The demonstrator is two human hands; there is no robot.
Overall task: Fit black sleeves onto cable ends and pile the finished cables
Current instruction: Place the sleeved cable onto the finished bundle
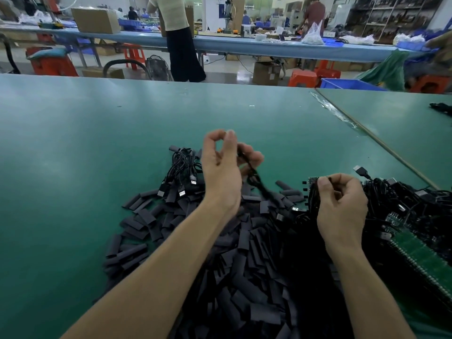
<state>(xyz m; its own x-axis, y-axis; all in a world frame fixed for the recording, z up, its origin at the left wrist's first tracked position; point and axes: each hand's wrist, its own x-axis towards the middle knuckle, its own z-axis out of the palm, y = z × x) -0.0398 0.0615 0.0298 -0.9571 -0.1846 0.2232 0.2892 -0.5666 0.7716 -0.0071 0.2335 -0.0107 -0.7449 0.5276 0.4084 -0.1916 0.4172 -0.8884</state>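
Sleeve heap (244, 265) at desk (73, 143) near edge. Left hand (220, 172) pinches blurred cable (259, 184); right hand (342, 204) grips cable end (315, 182). Likely sleeving step; next needs a sleeve picked.
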